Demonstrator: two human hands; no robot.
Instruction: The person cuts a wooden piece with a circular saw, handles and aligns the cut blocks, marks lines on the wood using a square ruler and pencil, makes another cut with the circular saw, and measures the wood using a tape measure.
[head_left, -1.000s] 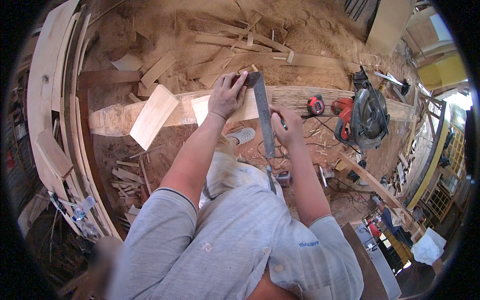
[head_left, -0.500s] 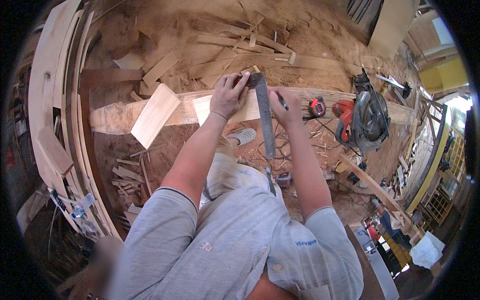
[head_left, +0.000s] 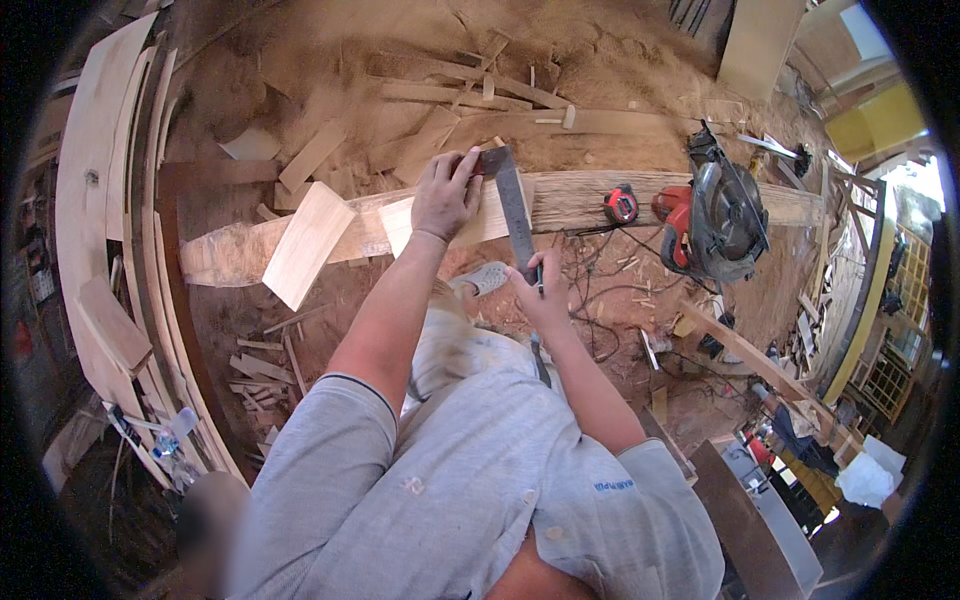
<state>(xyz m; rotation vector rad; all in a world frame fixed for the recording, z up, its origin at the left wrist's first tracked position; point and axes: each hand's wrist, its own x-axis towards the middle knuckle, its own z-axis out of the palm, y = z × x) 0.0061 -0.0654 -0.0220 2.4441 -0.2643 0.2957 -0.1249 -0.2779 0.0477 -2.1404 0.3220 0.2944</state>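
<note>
My left hand (head_left: 445, 197) is closed on the dark handle of a try square (head_left: 513, 208). The square lies across a pale board (head_left: 488, 218), which rests on a long rough timber beam (head_left: 575, 206); its metal blade points back toward me. My right hand (head_left: 547, 303) is closed around a dark pen (head_left: 540, 277), close by the blade's near end. Whether its thumb touches the blade I cannot tell. Left of my left hand, another pale board (head_left: 308, 245) sits slantwise over the beam.
A red tape measure (head_left: 620, 205) and a red and black circular saw (head_left: 722, 215) rest on the beam to the right. Cables and wood scraps (head_left: 262, 372) litter the ground. Long planks (head_left: 98, 190) stand at the left, and offcuts (head_left: 470, 92) lie beyond the beam.
My right hand has come down toward me with the pen, from the board's edge to the near end of the blade. My left hand still holds the square on the board.
</note>
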